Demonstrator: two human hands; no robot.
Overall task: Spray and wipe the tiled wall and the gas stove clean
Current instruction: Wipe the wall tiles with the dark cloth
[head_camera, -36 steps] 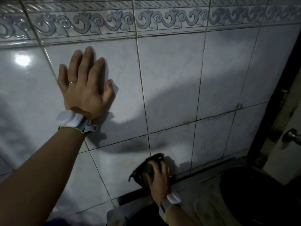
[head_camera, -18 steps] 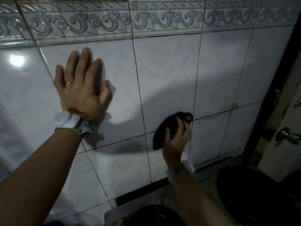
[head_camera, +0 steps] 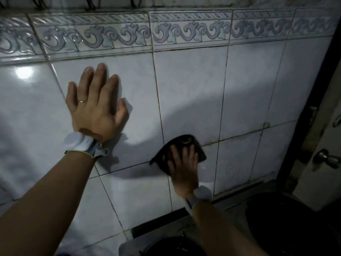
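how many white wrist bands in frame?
2. Left wrist band, under the left hand flat on the tiled wall; right wrist band, under the right hand pressing a dark cloth to the wall. None look hidden.

Within the last second, the dark cloth has been carried by the right hand from the foot of the tiled wall up toward 12 o'clock. It was then swept toward 9 o'clock along the horizontal grout line, onto a vertical joint. The fingers, earlier curled, are now spread flatter over it.
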